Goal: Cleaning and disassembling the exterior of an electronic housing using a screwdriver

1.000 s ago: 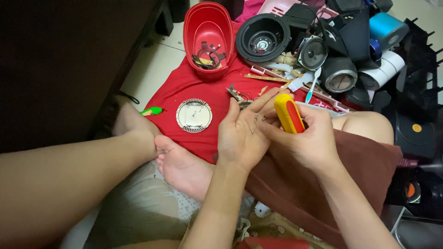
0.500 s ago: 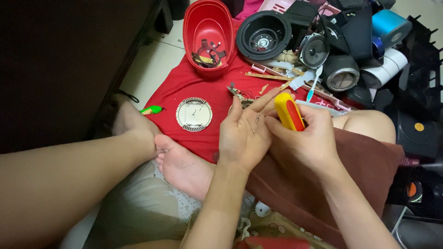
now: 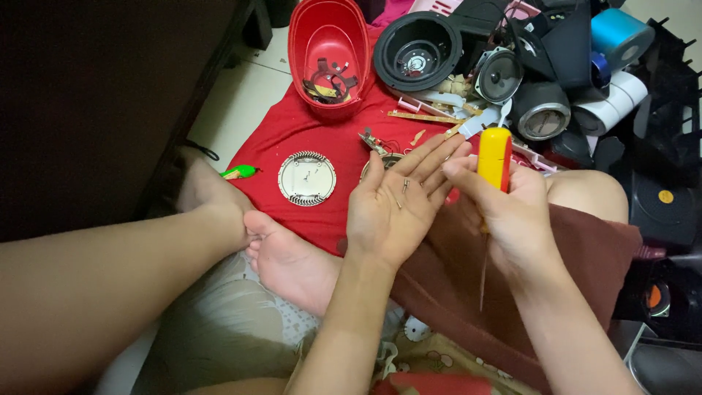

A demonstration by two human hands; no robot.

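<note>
Left hand (image 3: 395, 208) lies open, palm up, screws (image 3: 404, 184) resting there; right hand (image 3: 508, 212), just right, grips the screwdriver (image 3: 494, 157), shaft pointing near.

Plastic, metal and cloth under your hands

Your right hand (image 3: 515, 212) grips a glossy yellow-and-red plastic screwdriver (image 3: 494, 157) with a thin dull metal shaft; small shiny metal screws (image 3: 404, 184) lie on your left hand (image 3: 391, 208). Left of that screwdriver, a round silvery metal grille disc (image 3: 307, 178) rests on matt red woven cloth (image 3: 292, 132); above the disc sits a smooth glossy red plastic shell (image 3: 329, 51).
</note>
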